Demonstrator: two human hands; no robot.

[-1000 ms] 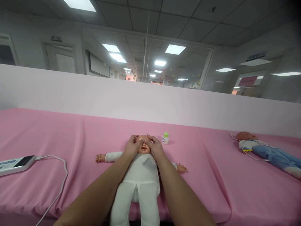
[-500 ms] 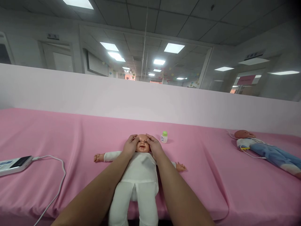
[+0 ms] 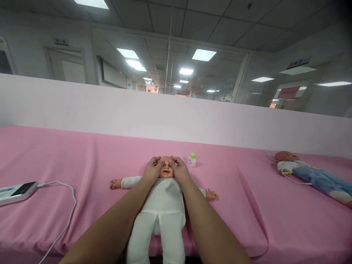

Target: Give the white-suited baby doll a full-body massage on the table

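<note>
A baby doll (image 3: 162, 200) in a white top and trousers lies on its back in the middle of the head view, arms spread to both sides. My left hand (image 3: 153, 169) cups one side of the doll's head, and its thumb presses by the inner brow. On the other side, my right hand (image 3: 179, 168) cups the head in the same way. Both thumbs cover the doll's eyes, while its nose and mouth show between them. The fingers curl behind the head and are partly hidden. A small bottle with a green cap (image 3: 191, 160) stands just beyond my right hand.
A pink sheet (image 3: 104, 157) covers the padded surface, with a white partition (image 3: 176, 119) and glass behind. At the left lies a white handheld device (image 3: 18, 193) with a cable. Another doll (image 3: 316, 178) in blue trousers lies far right, with thin tubing on it.
My thumbs have slid inward and down over the doll's eyes, which were showing before. The doll and the bottle have stayed in place.
</note>
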